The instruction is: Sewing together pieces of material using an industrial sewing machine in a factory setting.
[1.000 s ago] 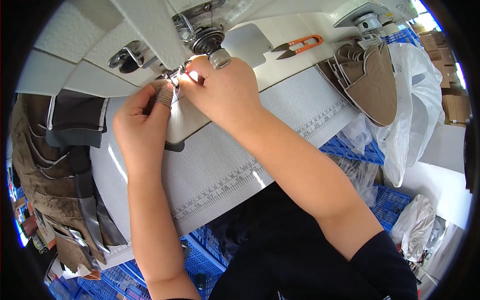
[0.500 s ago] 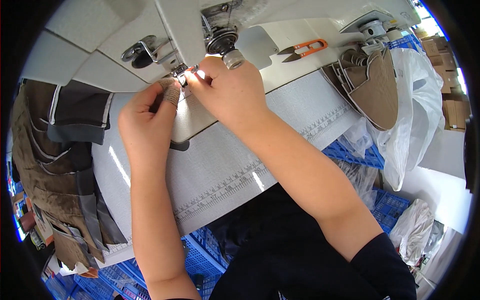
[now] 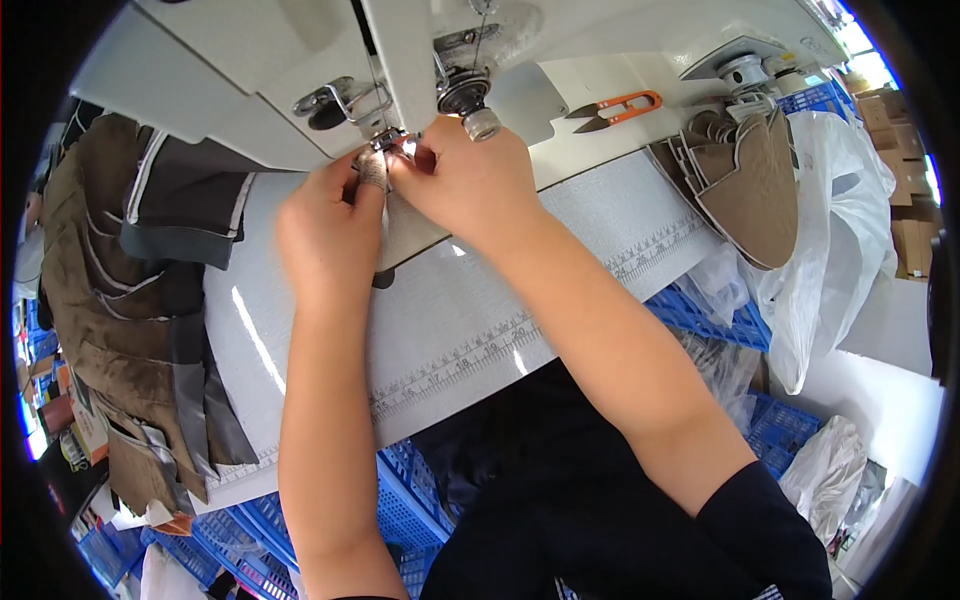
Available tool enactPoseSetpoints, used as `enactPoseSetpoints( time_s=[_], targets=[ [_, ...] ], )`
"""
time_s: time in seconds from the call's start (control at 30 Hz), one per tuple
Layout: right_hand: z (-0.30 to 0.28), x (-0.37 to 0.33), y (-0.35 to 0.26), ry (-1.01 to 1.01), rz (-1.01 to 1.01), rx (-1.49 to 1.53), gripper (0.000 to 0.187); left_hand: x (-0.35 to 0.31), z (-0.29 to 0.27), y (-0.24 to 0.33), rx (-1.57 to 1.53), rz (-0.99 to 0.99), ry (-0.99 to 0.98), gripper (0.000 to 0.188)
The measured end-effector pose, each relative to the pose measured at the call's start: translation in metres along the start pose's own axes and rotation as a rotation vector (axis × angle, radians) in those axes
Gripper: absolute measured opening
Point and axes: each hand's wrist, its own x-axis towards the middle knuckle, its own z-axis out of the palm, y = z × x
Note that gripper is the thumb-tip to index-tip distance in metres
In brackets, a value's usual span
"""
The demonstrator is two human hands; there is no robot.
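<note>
Both hands meet at the presser foot (image 3: 384, 138) of a white sewing machine (image 3: 290, 60). My left hand (image 3: 328, 225) is closed just left of the foot, with a greyish wrap around one finger. A narrow pale strip (image 3: 385, 225) shows below those fingertips; I cannot tell whether they grip it. My right hand (image 3: 478, 180) has thumb and forefinger pinched right beside the foot, its other fingers curled under. Whatever the pinch holds is hidden. Orange-handled thread snips (image 3: 618, 110) lie on the machine bed, beyond my right hand.
Brown and dark grey fabric pieces (image 3: 110, 290) are heaped at the left. Brown curved pieces with pale edges (image 3: 750, 190) stand at the right, beside a white plastic bag (image 3: 830, 230). A printed ruler (image 3: 480, 350) runs along the table's front. Blue crates (image 3: 415, 500) sit below.
The machine and table appear shifted slightly right in view. My left hand has drawn closer to the right one at the presser foot, and the pale strip now shows beneath its fingers.
</note>
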Motion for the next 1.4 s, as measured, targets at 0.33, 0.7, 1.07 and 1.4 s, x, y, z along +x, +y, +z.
enactPoseSetpoints(
  time_s=[0.33,0.7,1.07,1.4],
  targets=[
    [-0.013,0.005,-0.002,-0.206,0.072,0.176,0.017,0.007,0.002,0.005,0.234,0.02,-0.052,0.021],
    [-0.025,0.0,0.005,0.04,0.175,0.445,0.015,-0.005,-0.001,0.005,0.057,0.119,0.041,0.017],
    [-0.024,0.003,0.007,0.004,0.218,0.488,0.021,-0.013,-0.05,-0.02,-1.703,-0.579,0.212,0.012],
    [-0.021,-0.004,0.008,-0.123,-0.141,0.26,0.018,-0.02,-0.041,0.041,0.08,-0.129,-0.179,0.015]
  ],
)
